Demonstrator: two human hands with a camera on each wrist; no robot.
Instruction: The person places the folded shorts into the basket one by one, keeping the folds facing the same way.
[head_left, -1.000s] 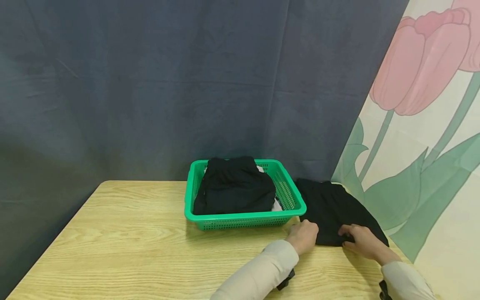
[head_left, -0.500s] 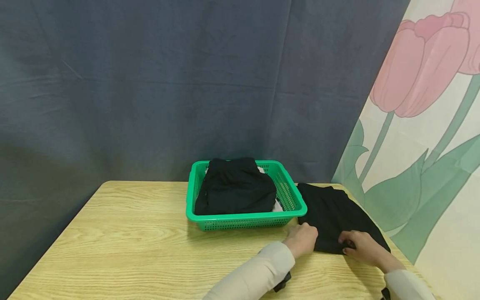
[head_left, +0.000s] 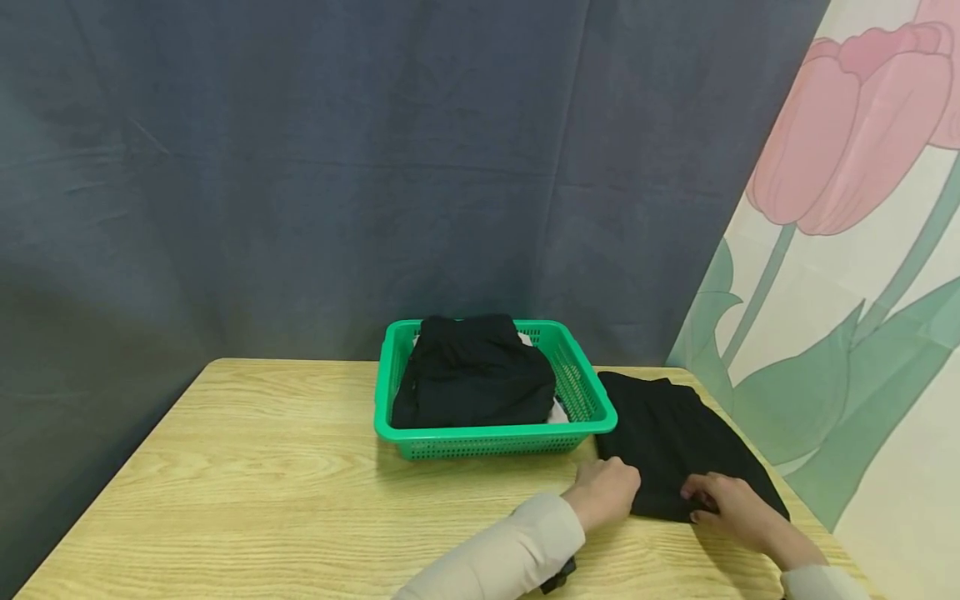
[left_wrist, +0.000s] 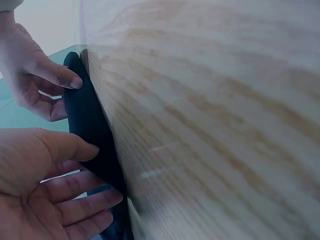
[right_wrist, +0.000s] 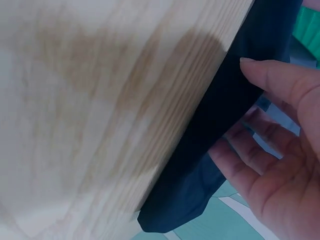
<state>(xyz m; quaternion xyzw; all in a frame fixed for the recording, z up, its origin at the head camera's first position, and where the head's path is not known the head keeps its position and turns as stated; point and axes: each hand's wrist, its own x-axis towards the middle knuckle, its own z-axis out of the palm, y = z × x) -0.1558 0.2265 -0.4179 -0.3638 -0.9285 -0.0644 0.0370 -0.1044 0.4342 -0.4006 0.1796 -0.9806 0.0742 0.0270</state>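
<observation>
A black garment (head_left: 675, 450), laid flat and folded, is on the table at the right of the basket. My left hand (head_left: 606, 492) pinches the left end of its near edge. In the left wrist view, the left thumb (left_wrist: 82, 148) lies on the cloth with the fingers behind it. My right hand (head_left: 731, 508) pinches the same edge farther right. The right wrist view has the right thumb (right_wrist: 265, 75) on one face of the cloth and the other fingers on the far side. Part of the garment is hidden behind the basket's corner.
A green plastic basket (head_left: 487, 432) stands at the back of the wooden table (head_left: 285, 483). Inside it lies another folded black garment (head_left: 480, 375) over some white cloth (head_left: 557, 412). Behind hangs a dark curtain (head_left: 375, 167); a tulip-printed wall covering (head_left: 847, 333) borders the right.
The garment's near edge has come slightly toward me, with both hands keeping hold of it. Its far edge has also slid nearer. The basket stays where it was.
</observation>
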